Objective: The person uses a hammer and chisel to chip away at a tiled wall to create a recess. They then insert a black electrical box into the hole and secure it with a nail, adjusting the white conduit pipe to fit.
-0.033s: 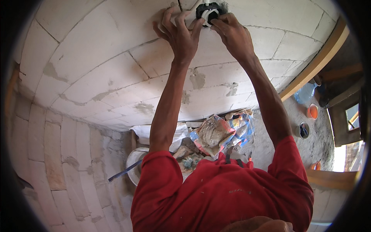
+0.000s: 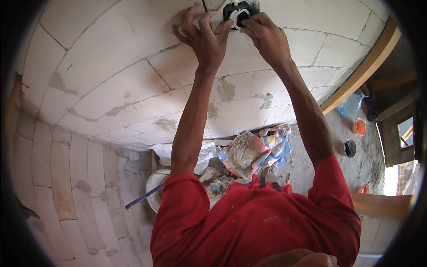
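Note:
A black round wall box (image 2: 228, 10) is set in the block wall at the top, with a white cable (image 2: 233, 17) curving inside its mouth. My left hand (image 2: 208, 46) is at the box's left side. Its thumb presses at the cable's edge, while the other fingers are spread and bent against the wall. From the right, my right hand (image 2: 270, 43) reaches in, thumb and fingertips pinched together on the cable at the box's lower right. The exact contact under the right fingertips is partly hidden.
Below lie crumpled printed sacks (image 2: 244, 153) and a round pale basin (image 2: 155, 191) with a blue bar (image 2: 143, 196) across it. On the right floor stand a clear blue bottle (image 2: 351, 106), an orange bucket (image 2: 359, 126) and a dark bucket (image 2: 348, 147). A curved-looking wooden beam (image 2: 362, 73) edges the wall.
Both hands stay at the wall box in nearly the same pose. They and the box sit very slightly further left in the picture.

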